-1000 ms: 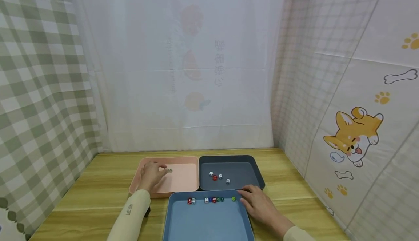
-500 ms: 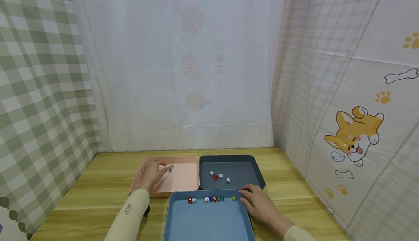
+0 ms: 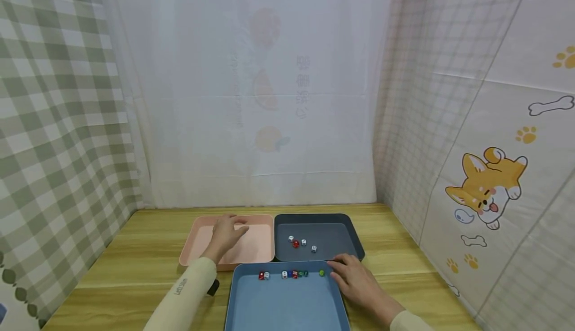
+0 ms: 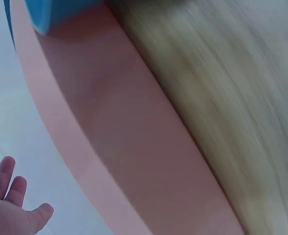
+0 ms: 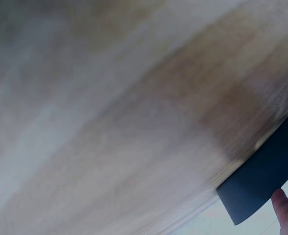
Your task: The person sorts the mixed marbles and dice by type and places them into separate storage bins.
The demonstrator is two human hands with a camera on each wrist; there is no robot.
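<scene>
My left hand (image 3: 226, 233) is over the pink tray (image 3: 260, 251), its fingers apart with nothing visible between them. In the left wrist view the fingers (image 4: 17, 188) of that hand stand spread above the tray's edge. The tray's small dice are hidden in the head view now. My right hand (image 3: 357, 281) rests at the far right corner of the blue tray (image 3: 287, 306), fingers extended over its rim. Near those fingertips lies a green die (image 3: 321, 273). Along the blue tray's far side sit more dice, including a red die (image 3: 261, 275) and a white die (image 3: 284, 274).
A dark grey tray (image 3: 332, 236) stands right of the pink one, holding a red die (image 3: 295, 244) and several white dice, one of them a white die (image 3: 314, 248). All three trays stand close together on the wooden table (image 3: 112, 261). Curtains hang around the table's back and sides.
My left hand has moved right and away from me over the pink tray, and the dice seen by its fingertips are now hidden. My right hand has stayed put.
</scene>
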